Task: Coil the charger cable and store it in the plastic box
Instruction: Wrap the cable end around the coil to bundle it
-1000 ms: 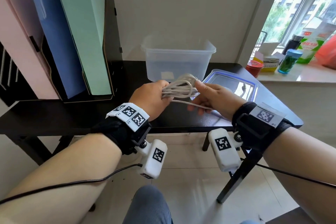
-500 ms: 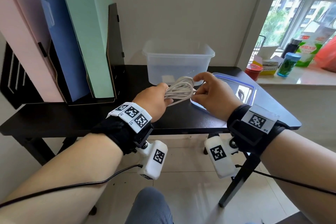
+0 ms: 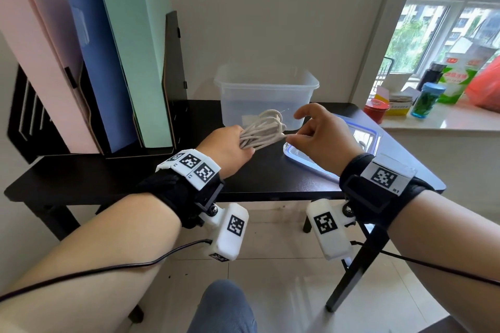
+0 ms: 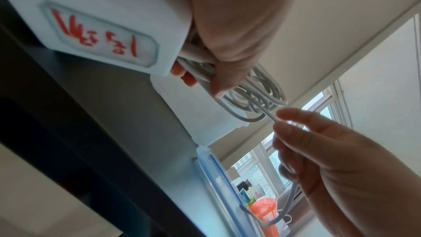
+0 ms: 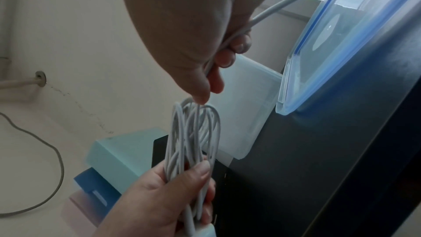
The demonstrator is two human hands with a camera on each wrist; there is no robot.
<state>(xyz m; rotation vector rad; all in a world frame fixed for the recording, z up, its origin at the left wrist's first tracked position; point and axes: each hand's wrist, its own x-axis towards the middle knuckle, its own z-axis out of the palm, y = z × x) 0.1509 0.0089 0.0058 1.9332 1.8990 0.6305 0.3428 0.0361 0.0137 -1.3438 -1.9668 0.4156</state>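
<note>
Above the black desk (image 3: 113, 178), my left hand (image 3: 241, 143) grips a bundle of white charger cable (image 3: 263, 128), looped several times. In the left wrist view the white charger brick (image 4: 98, 30) with red writing sits in the same palm, beside the coil (image 4: 257, 96). My right hand (image 3: 295, 135) is just right of the loops' far end. In the right wrist view its fingers (image 5: 227, 59) curl round the loose cable strand (image 5: 284, 4), which trails up and away. The clear plastic box (image 3: 266, 86) stands open behind the hands.
The box's blue-rimmed lid (image 3: 362, 140) lies flat on the desk under my right hand. A black file holder with pink, blue and green folders (image 3: 89, 67) fills the desk's left. Jars and cartons (image 3: 422, 97) stand on the windowsill at right.
My right hand has brought the loose strand from below the bundle up round its far end and now sits to its right. Both hands have risen slightly.
</note>
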